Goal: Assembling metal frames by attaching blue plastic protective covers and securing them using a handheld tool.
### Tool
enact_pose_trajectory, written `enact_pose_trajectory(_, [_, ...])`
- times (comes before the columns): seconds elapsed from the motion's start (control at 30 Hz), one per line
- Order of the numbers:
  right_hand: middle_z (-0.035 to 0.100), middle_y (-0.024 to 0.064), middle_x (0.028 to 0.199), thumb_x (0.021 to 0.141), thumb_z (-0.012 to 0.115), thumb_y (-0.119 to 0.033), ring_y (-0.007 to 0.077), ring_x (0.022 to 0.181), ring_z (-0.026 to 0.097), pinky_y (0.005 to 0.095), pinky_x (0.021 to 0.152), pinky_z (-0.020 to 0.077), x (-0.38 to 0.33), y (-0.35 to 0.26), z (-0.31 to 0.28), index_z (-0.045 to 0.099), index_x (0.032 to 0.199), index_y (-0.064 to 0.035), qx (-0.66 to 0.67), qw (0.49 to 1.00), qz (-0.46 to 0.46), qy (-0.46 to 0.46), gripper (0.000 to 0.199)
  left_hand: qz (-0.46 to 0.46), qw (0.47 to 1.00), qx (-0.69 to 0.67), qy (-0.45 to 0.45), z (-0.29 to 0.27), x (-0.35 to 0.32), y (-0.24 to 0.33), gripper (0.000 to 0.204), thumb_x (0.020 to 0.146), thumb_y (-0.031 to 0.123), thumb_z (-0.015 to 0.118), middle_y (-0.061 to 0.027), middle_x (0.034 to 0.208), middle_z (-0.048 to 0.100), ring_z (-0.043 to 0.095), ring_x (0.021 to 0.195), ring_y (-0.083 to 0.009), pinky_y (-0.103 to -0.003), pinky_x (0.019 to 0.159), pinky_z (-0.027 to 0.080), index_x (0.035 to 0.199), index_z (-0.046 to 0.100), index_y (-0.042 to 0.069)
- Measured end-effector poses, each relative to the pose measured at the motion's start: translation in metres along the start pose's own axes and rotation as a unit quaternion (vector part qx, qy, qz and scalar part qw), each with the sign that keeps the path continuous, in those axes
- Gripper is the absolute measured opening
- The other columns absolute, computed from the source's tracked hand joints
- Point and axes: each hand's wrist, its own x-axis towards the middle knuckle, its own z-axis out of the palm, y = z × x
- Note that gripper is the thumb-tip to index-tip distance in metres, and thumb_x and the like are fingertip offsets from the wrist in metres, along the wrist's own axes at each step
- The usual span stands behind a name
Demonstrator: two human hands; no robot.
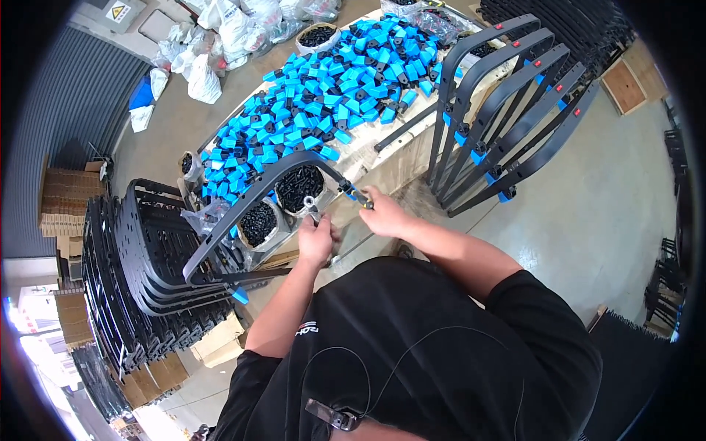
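My left hand (318, 239) is closed around a silver ring-headed wrench (309, 201), its head standing up in front of a bag of black parts (298, 180). To its right, my right hand (386, 213) grips a tool with a black-and-yellow handle (365, 200); its exact kind is hard to make out. That tool's far end meets the lower right end of a curved black frame (257, 192), near a small fitting. The frame arches over the table's near edge, and a blue foot (240, 295) shows at its lower left.
Heaped blue-and-black plastic caps (331, 88) cover much of the table. Several finished-looking black frames (507, 110) lean at the right. Stacked black frames (158, 250) stand at the left. Another bag of black parts (257, 223) sits near the front. White sacks (228, 33) lie beyond.
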Motion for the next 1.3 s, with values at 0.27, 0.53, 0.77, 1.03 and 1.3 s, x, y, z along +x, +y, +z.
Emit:
enact_pose_trajectory(0.27, [0.064, 0.0019, 0.081, 0.094, 0.07, -0.027, 0.0104, 0.071, 0.054, 0.03, 0.066, 0.0455, 0.058, 0.024, -0.007, 0.067, 0.098, -0.0016, 0.306, 0.94, 0.031, 0.15, 0.026, -0.11, 0.992, -0.034, -0.054, 0.023, 0.006, 0.016, 0.055, 0.101, 0.014, 0.054, -0.0136, 0.098, 0.063, 0.053, 0.057, -0.0145, -0.031, 0.047, 0.048, 0.15, 0.031, 0.002])
enact_pose_trajectory(0.53, [0.06, -0.0007, 0.084, 0.096, 0.066, -0.028, 0.0082, 0.073, 0.047, 0.0271, 0.066, 0.0396, 0.085, 0.034, -0.008, 0.067, 0.099, -0.0057, 0.408, 0.903, 0.124, 0.059, 0.023, -0.152, 0.976, -0.123, -0.095, 0.037, 0.019, 0.031, 0.076, 0.097, 0.005, 0.056, -0.0149, 0.1, 0.063, 0.06, 0.063, -0.0186, -0.032, 0.051, 0.051, 0.16, 0.014, 0.005])
enact_pose_trajectory(0.77, [0.07, 0.0174, 0.107, 0.101, 0.047, -0.042, 0.03, 0.098, 0.065, 0.0431, 0.089, 0.0467, 0.112, 0.075, -0.006, 0.062, 0.112, 0.0035, 0.254, 0.965, 0.028, 0.067, 0.049, -0.17, 0.959, -0.171, -0.147, 0.036, 0.025, 0.05, 0.029, 0.099, 0.009, 0.052, -0.0139, 0.096, 0.065, 0.064, 0.07, -0.0197, -0.033, 0.062, 0.055, 0.124, 0.049, -0.003])
enact_pose_trajectory(1.03, [0.066, 0.0163, 0.086, 0.102, 0.049, -0.04, 0.0233, 0.063, 0.066, 0.0386, 0.052, 0.0484, 0.102, 0.006, -0.053, 0.062, 0.099, 0.003, 0.176, 0.946, 0.235, -0.136, 0.045, -0.03, 0.987, 0.116, -0.103, 0.059, 0.025, -0.004, 0.015, 0.099, 0.01, 0.054, -0.0137, 0.089, 0.071, 0.073, 0.086, -0.0261, -0.037, 0.071, 0.057, 0.104, 0.059, -0.002])
enact_pose_trajectory(1.3, [0.069, 0.0108, 0.087, 0.104, 0.047, -0.036, 0.0189, 0.073, 0.064, 0.0342, 0.068, 0.0513, 0.118, 0.063, -0.036, 0.061, 0.115, 0.0028, 0.148, 0.983, 0.083, -0.075, 0.043, -0.283, 0.823, -0.469, -0.149, 0.042, 0.04, 0.056, 0.029, 0.093, 0.027, 0.057, -0.0078, 0.07, 0.058, 0.054, 0.055, -0.0215, -0.033, 0.053, 0.046, 0.103, 0.058, 0.0])
